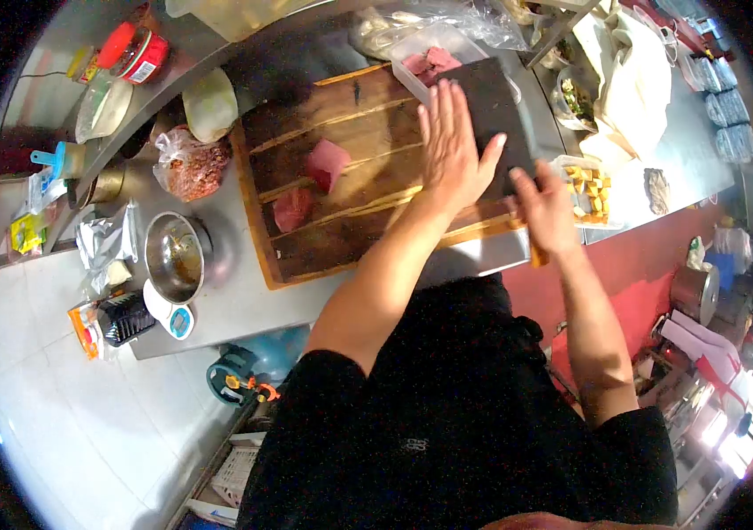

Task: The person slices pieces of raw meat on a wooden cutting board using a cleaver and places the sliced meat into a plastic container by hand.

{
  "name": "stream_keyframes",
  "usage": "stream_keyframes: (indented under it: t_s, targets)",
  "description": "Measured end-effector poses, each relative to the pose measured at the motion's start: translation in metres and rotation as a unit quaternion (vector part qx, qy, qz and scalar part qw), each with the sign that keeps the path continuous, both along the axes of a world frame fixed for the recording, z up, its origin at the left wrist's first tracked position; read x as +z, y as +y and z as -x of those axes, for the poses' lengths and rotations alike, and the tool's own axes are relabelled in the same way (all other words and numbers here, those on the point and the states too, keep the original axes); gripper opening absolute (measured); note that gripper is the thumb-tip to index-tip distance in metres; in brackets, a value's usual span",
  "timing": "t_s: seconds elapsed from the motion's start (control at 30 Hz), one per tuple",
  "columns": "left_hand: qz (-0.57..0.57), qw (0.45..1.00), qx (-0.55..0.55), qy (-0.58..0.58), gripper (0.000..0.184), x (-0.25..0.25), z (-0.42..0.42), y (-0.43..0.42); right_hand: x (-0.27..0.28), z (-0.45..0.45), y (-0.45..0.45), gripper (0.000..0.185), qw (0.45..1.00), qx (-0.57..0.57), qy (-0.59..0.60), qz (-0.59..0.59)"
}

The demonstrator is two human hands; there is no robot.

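The broad dark blade [500, 102], seemingly a cleaver, reaches over the right end of the wooden board [367, 132] and beside the tub [405, 81] of cut meat [434, 62]. The left hand [453, 163] lies flat by it, fingers straight, thumb spread; the right hand [548, 216] curls at its near end, though I cannot tell how tightly it grips. Good handling here means a firm handle grip, a level blade, and left fingertips kept clear of the edge. Two meat pieces [329, 165] sit apart on the board, which rests on the bench [230, 314]. Outward, the red-lidded jar's label [143, 69], the scale's display [181, 322] and the shirt print [416, 444] are unreadable.
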State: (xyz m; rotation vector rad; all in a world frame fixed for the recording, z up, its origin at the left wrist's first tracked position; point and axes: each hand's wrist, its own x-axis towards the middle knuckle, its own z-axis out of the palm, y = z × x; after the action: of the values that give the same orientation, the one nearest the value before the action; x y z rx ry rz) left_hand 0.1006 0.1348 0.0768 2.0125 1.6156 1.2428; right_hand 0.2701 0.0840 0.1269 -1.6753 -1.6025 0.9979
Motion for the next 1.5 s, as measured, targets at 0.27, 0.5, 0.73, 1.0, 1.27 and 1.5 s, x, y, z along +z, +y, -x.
stream_keyframes:
  t_s: [0.27,0.5,0.73,1.0,1.27,1.5]
  targets:
    - [0.148,0.971,0.070,0.173,0.076,-0.012,0.061,0.022,0.044,-0.052,0.023,0.027,0.990,-0.047,-0.118,-0.056]
    - [0.239,0.946,0.157,0.152,0.078,-0.059,0.172,-0.021,0.018,-0.032,-0.036,0.023,0.974,0.100,-0.195,0.059]
    - [0.193,0.957,0.156,0.150,0.077,-0.075,0.176,-0.035,-0.024,-0.018,-0.052,0.021,0.945,0.151,-0.289,0.004]
    - [0.172,0.973,0.150,0.028,0.083,-0.060,0.083,-0.106,-0.048,-0.032,-0.047,0.026,0.916,0.206,-0.327,0.108]
    - [0.071,0.989,0.133,0.005,0.039,-0.084,0.097,-0.124,-0.034,-0.027,-0.034,0.026,0.911,0.194,-0.257,0.258]
    - [0.055,0.993,0.097,0.049,0.026,-0.100,0.103,-0.120,-0.009,0.020,-0.008,0.026,0.935,0.249,-0.187,0.168]
